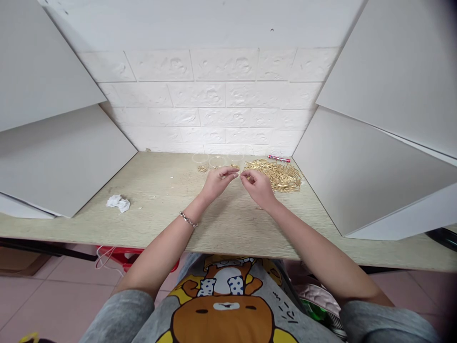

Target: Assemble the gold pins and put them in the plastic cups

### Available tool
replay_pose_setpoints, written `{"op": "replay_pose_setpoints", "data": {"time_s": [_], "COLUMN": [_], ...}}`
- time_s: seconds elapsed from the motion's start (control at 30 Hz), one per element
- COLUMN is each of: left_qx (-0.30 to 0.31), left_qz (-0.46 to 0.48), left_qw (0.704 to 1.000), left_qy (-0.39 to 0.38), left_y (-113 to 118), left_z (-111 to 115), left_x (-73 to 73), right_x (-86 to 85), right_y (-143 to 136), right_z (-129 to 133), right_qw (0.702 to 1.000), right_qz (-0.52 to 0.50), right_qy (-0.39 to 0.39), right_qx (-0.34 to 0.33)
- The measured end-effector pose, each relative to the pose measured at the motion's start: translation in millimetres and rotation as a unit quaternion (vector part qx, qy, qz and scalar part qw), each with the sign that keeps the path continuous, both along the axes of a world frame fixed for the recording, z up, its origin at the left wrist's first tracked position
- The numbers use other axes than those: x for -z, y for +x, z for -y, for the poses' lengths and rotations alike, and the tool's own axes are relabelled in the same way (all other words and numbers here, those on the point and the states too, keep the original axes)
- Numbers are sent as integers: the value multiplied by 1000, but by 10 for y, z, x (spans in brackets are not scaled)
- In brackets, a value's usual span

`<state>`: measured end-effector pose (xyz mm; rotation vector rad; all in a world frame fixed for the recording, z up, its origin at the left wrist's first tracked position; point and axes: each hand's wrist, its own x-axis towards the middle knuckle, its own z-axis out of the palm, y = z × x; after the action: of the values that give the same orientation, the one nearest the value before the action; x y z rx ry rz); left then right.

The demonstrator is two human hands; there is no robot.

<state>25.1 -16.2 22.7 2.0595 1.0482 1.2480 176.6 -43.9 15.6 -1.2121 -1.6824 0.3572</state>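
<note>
Over the middle of the wooden table (171,209), my left hand (218,182) and my right hand (257,186) almost meet at the fingertips. Both have thumb and fingers pinched on something too small to make out. Beside and beyond my right hand lies a wide pile of thin gold-coloured sticks (285,176). Past my left hand sit clear round dishes (217,162), and a little heap of small gold pieces (203,168) lies near them. More gold pieces show partly behind my fingers.
A red marker-like tube (279,159) lies at the back by the white brick-patterned wall (214,95). Crumpled white tissue (118,203) rests on the left. Pale panels (64,157) stand at both sides. A red stool (124,257) shows below the table's front edge.
</note>
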Motion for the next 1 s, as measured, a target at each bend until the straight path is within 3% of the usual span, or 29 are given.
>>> {"op": "replay_pose_setpoints", "data": {"time_s": [0.2, 0.57, 0.77, 1.0], "left_qx": [-20, -24, -33, -22], "left_qz": [-68, -171, -195, -221], "left_qw": [993, 957, 952, 947], "left_qy": [91, 234, 234, 232], "left_y": [1, -10, -21, -26], "left_z": [8, 2, -6, 7], "left_x": [7, 42, 67, 70], "right_x": [1, 44, 2, -17], "right_y": [3, 51, 67, 53], "right_z": [0, -36, -6, 27], "right_qw": [1000, 994, 978, 972], "right_qz": [-12, 103, 198, 225], "right_qy": [-16, 47, 68, 69], "right_qx": [-7, -5, -1, 7]}}
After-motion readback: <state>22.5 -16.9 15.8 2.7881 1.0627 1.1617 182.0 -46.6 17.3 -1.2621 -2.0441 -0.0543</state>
